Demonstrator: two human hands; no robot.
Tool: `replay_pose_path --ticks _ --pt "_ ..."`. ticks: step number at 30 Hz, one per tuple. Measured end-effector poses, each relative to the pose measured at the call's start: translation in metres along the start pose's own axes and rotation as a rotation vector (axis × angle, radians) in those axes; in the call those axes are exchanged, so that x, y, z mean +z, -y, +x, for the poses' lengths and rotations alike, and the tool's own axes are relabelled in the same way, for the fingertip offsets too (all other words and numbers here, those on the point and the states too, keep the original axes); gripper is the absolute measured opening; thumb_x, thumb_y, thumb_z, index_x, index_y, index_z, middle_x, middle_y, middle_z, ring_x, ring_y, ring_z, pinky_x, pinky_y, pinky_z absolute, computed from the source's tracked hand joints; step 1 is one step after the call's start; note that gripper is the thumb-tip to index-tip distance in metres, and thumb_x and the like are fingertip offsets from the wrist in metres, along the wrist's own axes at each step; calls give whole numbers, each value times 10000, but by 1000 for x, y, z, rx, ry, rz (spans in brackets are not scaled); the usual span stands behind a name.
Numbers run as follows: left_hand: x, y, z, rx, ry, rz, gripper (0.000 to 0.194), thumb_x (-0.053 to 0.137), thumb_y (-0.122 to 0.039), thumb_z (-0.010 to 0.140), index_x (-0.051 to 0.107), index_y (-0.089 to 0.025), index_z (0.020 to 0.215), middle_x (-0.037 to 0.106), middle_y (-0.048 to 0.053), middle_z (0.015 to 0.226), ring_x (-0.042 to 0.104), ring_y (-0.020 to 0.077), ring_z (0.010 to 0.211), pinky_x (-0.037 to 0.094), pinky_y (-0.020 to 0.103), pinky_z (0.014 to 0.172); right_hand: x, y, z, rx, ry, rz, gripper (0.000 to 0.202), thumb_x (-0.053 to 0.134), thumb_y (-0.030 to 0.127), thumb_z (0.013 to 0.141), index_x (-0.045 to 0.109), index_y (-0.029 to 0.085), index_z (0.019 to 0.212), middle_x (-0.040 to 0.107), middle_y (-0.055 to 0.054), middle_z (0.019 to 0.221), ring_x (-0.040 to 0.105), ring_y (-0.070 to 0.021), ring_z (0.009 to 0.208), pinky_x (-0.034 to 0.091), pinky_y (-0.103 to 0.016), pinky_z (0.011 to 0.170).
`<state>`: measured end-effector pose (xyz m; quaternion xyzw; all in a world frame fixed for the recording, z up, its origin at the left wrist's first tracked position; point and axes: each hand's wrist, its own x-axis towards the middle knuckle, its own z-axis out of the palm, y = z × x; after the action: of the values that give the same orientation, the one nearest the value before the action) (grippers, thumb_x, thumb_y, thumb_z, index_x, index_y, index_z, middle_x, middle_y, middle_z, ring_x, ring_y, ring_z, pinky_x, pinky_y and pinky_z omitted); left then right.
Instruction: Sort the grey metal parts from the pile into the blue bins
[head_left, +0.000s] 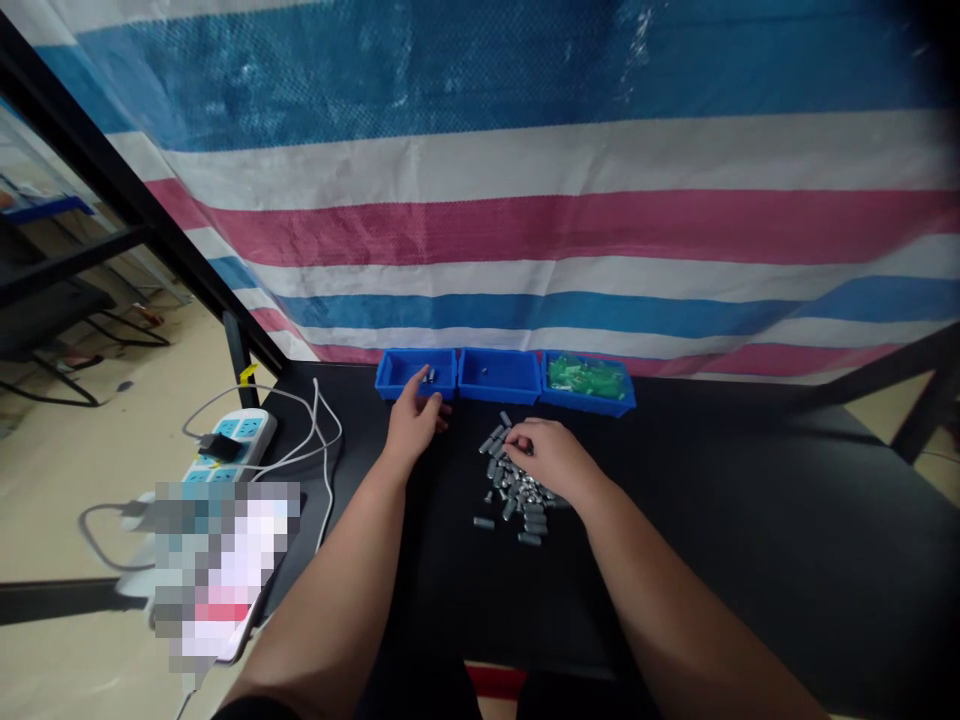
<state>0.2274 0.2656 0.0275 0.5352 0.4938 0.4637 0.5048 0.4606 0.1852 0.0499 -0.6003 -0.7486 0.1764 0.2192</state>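
My left hand (414, 420) is at the front edge of the left blue bin (390, 385), fingers apart and nothing visible in them. A few small metal pieces (430, 377) lie inside that bin, by the index finger. My right hand (556, 456) is over the far side of a pile of metal cylinders and small screws (517, 490) on the black table. Its thumb and fingertips are pinched together at the cylinders; whatever they hold is hidden. The middle blue bin (517, 375) contains one small metal piece (484, 371).
A right-hand blue bin (600, 406) holds green plastic pieces (589, 377). On the left lie a white power strip (259, 430) with plugs, loose white cables (328, 470) and a blurred phone (240, 570). Behind the bins hangs a striped tarp (525, 230).
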Motion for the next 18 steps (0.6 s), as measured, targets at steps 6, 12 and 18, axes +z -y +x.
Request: replay_pose_path --ticks 6,12,18 --pt "-1 10 -1 147 -12 308 389 645 -306 861 625 -239 1243 704 18 887 649 136 599 526 253 591 0 2 2 -25 -94 45 170 589 267 918 726 242 820 714 -27 779 648 -181 689 464 -300 648" --pt "-1 8 -1 164 -7 306 363 646 -317 859 618 -239 1213 683 12 875 644 148 647 527 262 623 16 -9 16 54 -492 455 285 604 404 933 692 208 1121 759 -77 946 717 -213 839 565 -341 785" --pt "-3 11 -1 191 4 317 364 630 -281 868 604 -234 1228 682 21 891 651 150 661 532 268 636 20 -14 20 9 -482 301 453 585 316 921 589 224 1364 663 -124 1225 662 -234 946 578 -395 809"
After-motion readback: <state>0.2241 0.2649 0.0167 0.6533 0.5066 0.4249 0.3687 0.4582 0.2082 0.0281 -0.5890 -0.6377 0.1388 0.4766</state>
